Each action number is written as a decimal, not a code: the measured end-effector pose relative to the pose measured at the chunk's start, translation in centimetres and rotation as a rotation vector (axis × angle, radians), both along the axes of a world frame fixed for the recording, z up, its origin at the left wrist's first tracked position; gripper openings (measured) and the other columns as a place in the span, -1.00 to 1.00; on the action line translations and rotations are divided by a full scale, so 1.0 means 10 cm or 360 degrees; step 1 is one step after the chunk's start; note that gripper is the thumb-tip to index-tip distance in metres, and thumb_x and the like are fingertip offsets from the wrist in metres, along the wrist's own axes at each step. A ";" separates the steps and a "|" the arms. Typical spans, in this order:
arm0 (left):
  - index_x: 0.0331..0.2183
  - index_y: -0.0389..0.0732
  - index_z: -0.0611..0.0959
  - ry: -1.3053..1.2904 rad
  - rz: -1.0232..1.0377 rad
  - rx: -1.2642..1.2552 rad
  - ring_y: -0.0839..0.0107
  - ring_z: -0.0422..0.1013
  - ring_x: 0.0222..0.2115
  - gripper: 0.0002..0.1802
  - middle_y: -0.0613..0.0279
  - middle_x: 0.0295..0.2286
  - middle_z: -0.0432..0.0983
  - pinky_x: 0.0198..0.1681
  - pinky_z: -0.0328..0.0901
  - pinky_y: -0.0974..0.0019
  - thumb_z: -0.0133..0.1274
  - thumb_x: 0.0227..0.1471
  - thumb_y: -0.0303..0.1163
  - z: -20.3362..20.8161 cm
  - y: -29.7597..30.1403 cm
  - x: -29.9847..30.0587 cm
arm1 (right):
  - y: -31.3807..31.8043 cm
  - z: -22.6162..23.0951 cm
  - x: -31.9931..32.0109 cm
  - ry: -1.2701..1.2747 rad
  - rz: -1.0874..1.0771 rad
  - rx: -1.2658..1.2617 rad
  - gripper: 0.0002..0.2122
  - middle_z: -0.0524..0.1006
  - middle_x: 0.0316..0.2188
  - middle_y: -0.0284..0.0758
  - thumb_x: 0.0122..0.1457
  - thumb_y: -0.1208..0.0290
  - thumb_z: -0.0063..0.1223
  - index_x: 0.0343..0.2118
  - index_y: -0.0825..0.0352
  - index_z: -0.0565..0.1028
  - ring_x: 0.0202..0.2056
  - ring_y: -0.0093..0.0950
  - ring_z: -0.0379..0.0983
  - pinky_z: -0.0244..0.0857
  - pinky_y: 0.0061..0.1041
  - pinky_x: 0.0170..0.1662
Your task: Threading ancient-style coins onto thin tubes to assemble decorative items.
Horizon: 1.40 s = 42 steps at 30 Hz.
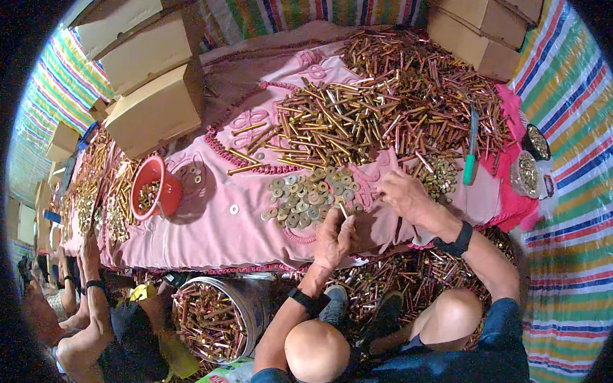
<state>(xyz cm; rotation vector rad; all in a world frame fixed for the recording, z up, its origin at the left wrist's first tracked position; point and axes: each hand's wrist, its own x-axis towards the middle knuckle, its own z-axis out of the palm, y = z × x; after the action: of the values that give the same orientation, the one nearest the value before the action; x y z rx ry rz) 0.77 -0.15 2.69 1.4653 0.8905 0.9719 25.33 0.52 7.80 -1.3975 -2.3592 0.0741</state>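
From here I see the left hand [334,239] pinching a slim metal piece [343,210] at the washers' [312,197] near edge. The right hand [409,198] curls beside small nuts [439,175] (gripping anything, I cannot tell).

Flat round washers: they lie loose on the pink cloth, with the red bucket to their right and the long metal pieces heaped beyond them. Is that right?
Not quite: the head view shows the red bucket to the left of the flat round washers. The washers do lie loose on the pink cloth, with the long metal pieces heaped beyond them.
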 end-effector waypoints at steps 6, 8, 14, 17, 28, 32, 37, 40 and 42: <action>-0.27 -0.23 0.49 -0.0035 0.0243 0.0147 0.57 0.40 -0.62 -0.87 0.32 -0.63 0.44 -0.56 0.27 0.40 0.04 0.26 -0.37 -0.06 -0.03 0.14 | -0.04 0.43 -0.47 0.1713 -0.0476 -0.0500 -0.74 0.59 -0.31 -0.30 0.21 0.46 0.16 -0.06 0.39 0.46 -0.31 -0.56 0.49 0.38 -0.52 -0.25; -0.20 -0.22 0.51 0.0257 0.0306 0.0379 0.38 0.44 -0.62 -0.86 0.15 -0.61 0.46 -0.54 0.28 0.31 0.08 0.21 -0.41 -0.11 -0.03 0.01 | -0.02 0.43 -0.68 0.1905 -0.0390 -0.0572 -0.63 0.58 -0.31 -0.32 0.24 0.47 0.14 0.08 0.40 0.36 -0.36 -0.65 0.47 0.39 -0.60 -0.30; -0.22 -0.24 0.48 0.0221 0.0270 0.0558 -0.07 0.42 -0.54 -0.82 -0.07 -0.53 0.45 -0.46 0.31 0.13 0.10 0.11 -0.50 -0.02 -0.04 0.08 | -0.05 0.46 -0.79 0.1495 -0.0197 -0.0295 -0.54 0.58 -0.31 -0.29 0.22 0.51 0.11 0.17 0.38 0.30 -0.41 -0.58 0.49 0.43 -0.55 -0.32; -0.22 -0.24 0.47 0.0185 0.0252 0.0590 -0.09 0.42 -0.53 -0.82 -0.08 -0.52 0.45 -0.46 0.31 0.10 0.09 0.12 -0.51 -0.10 -0.02 0.06 | -0.05 0.39 -0.80 0.1508 -0.0248 -0.0142 -0.61 0.56 -0.34 -0.30 0.22 0.50 0.08 0.11 0.35 0.36 -0.35 -0.52 0.50 0.42 -0.50 -0.24; -0.25 -0.25 0.40 0.0357 0.0411 0.0566 -0.29 0.38 -0.46 -0.84 -0.20 -0.51 0.43 -0.48 0.23 -0.07 0.04 0.20 -0.43 -0.13 -0.08 0.09 | -0.12 -0.17 -0.59 0.0842 -0.0349 -0.0475 -0.82 0.54 -0.46 -0.09 0.07 0.53 0.16 -0.25 0.36 0.48 -0.44 -0.14 0.51 0.37 -0.24 -0.34; -0.24 -0.25 0.40 0.0352 0.0377 0.0593 -0.29 0.38 -0.45 -0.84 -0.21 -0.50 0.42 -0.47 0.22 -0.09 0.03 0.19 -0.43 -0.10 -0.08 0.11 | -0.08 -0.33 -0.50 0.0533 -0.0222 -0.0160 -0.80 0.56 -0.46 -0.09 -0.03 0.54 0.19 -0.29 0.40 0.53 -0.36 -0.09 0.52 0.38 -0.19 -0.27; -0.25 -0.25 0.41 0.0303 0.0315 0.0535 -0.29 0.38 -0.43 -0.83 -0.21 -0.48 0.42 -0.45 0.23 -0.10 0.06 0.15 -0.47 -0.22 -0.06 0.11 | 0.00 -0.49 -0.39 0.1375 -0.0457 -0.0650 -0.84 0.55 -0.54 -0.30 0.12 0.42 0.24 -0.38 0.42 0.54 -0.58 -0.46 0.43 0.28 -0.45 -0.52; -0.26 -0.26 0.42 0.0320 0.0322 0.0593 -0.27 0.38 -0.42 -0.83 -0.20 -0.47 0.43 -0.43 0.23 -0.10 0.07 0.12 -0.49 -0.24 -0.07 0.03 | -0.01 -0.14 -0.43 0.1892 -0.0488 -0.1275 -0.79 0.53 -0.55 -0.40 0.19 0.33 0.23 -0.39 0.41 0.54 -0.67 -0.69 0.30 0.13 -0.64 -0.65; -0.27 -0.26 0.42 0.0243 0.0299 0.0690 -0.27 0.37 -0.44 -0.83 -0.18 -0.49 0.41 -0.44 0.22 -0.10 0.08 0.11 -0.49 -0.19 -0.06 0.05 | -0.07 0.14 -0.50 0.1988 -0.0458 -0.1488 -0.77 0.50 -0.57 -0.44 0.21 0.30 0.22 -0.40 0.39 0.54 -0.71 -0.77 0.22 0.04 -0.70 -0.70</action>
<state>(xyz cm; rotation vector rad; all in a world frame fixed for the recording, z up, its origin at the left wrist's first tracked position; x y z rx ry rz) 1.32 -0.75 0.84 1.8655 0.9811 1.2615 20.36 -0.15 9.21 -1.3308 -1.0211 1.5827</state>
